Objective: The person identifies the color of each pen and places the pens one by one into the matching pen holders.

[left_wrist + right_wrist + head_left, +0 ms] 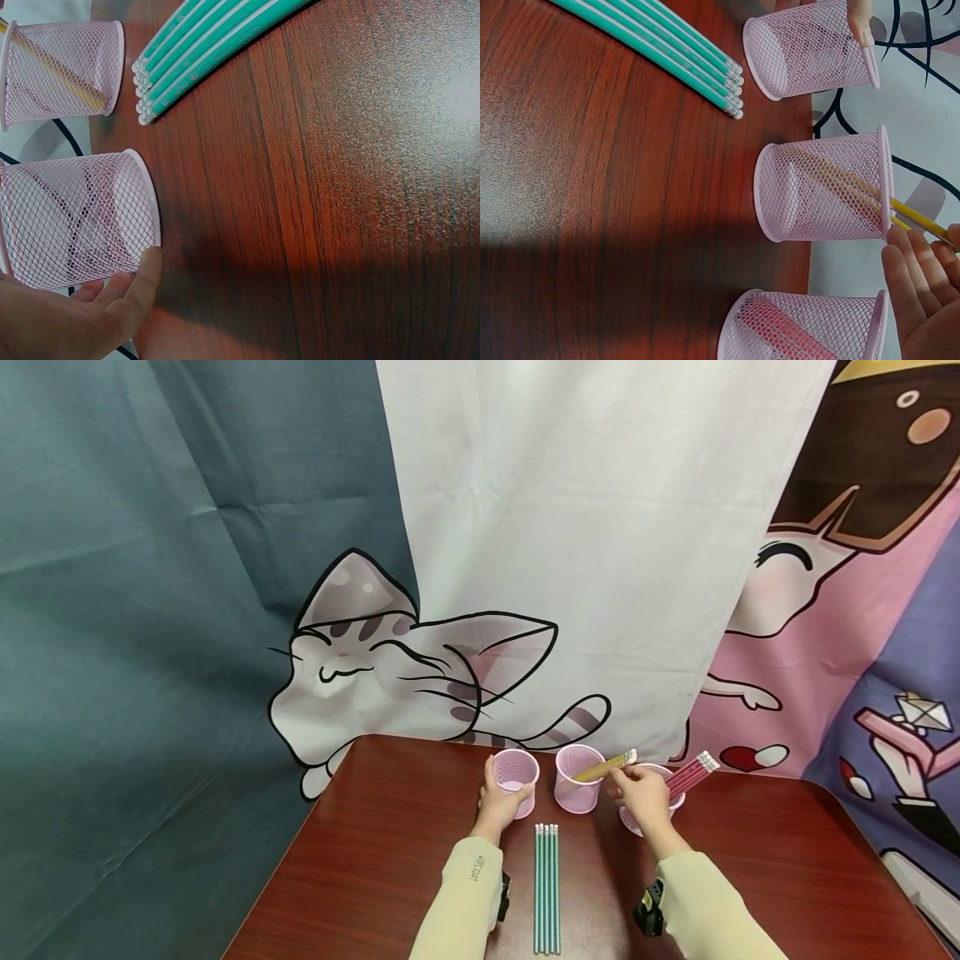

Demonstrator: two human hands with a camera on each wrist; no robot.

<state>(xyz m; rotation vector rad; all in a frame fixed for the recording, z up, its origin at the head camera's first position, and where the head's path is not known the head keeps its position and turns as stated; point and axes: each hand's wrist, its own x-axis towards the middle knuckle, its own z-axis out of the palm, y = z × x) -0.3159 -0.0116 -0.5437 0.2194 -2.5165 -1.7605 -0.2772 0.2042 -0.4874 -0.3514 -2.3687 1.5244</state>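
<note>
My left hand [497,806] grips the leftmost pink mesh pencil cup [516,767], thumb at its near side and fingers round its left side. No pencils show in that cup. In the middle pink mesh cup [821,187], yellow pencils [919,217] lean toward the right, their eraser ends past the rim. My right hand [643,793] pinches these pencils near their upper ends, beside the rim. Behind that hand stands the right-hand pink mesh cup [855,322], partly hidden in the head view, holding dark pink pencils [692,772].
Several green pencils [547,889] lie side by side on the dark red wooden table [375,860], eraser ends toward the cups. A cartoon-printed cloth [600,527] hangs right behind the table's back edge.
</note>
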